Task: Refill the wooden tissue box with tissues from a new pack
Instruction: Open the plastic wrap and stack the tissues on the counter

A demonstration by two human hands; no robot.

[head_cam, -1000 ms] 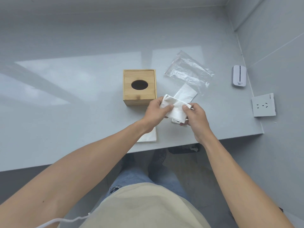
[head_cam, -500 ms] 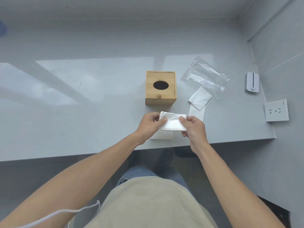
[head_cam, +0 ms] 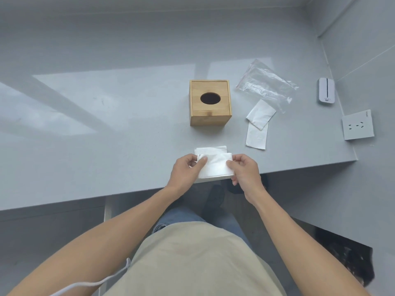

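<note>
From the head view, both hands pinch a folded white tissue (head_cam: 214, 166) at the near edge of the grey surface (head_cam: 106, 146): the left hand (head_cam: 188, 169) grips its left end, the right hand (head_cam: 243, 169) its right end. The wooden tissue box (head_cam: 210, 102) stands beyond, with an empty plastic pack (head_cam: 266, 84) to its right.

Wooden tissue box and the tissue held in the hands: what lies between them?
In the head view, only bare grey tabletop lies between the wooden tissue box and the held tissue, save another white tissue just behind it.
</note>
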